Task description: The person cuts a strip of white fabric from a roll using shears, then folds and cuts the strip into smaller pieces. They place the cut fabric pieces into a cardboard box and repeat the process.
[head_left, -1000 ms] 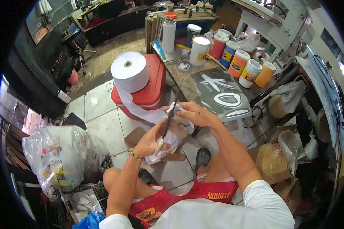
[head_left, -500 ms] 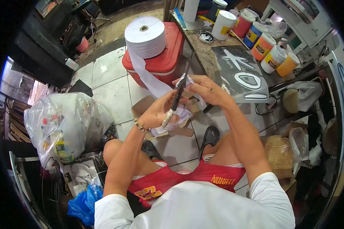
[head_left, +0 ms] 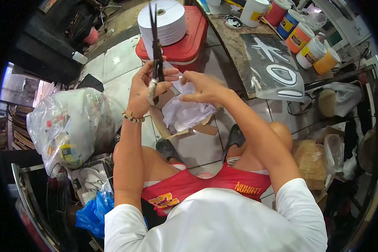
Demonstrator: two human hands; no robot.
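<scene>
My left hand [head_left: 149,88] holds a pair of long dark scissors [head_left: 156,46] by handles wrapped in pale material, blades pointing up and slightly apart. To its right, my right hand [head_left: 201,88] has its fingers apart with nothing in them, slightly blurred. A big roll of white strip [head_left: 163,21] rests on a red cooler [head_left: 195,40]; its loose end hangs down behind the scissors and my left hand. Below my hands, a cardboard box [head_left: 159,122] on the floor holds crumpled white pieces [head_left: 185,113].
On the right, a worktable [head_left: 231,46] bears paint jars [head_left: 311,53] and a dark sheet with white lettering [head_left: 273,67]. A clear bag of containers [head_left: 71,126] stands at the left, with a blue bag [head_left: 95,214] below it. More cardboard [head_left: 310,164] lies at the right.
My left hand has raised the scissors, and their blades have parted. My right hand has let go of the white strip and opened. The view has shifted downward.
</scene>
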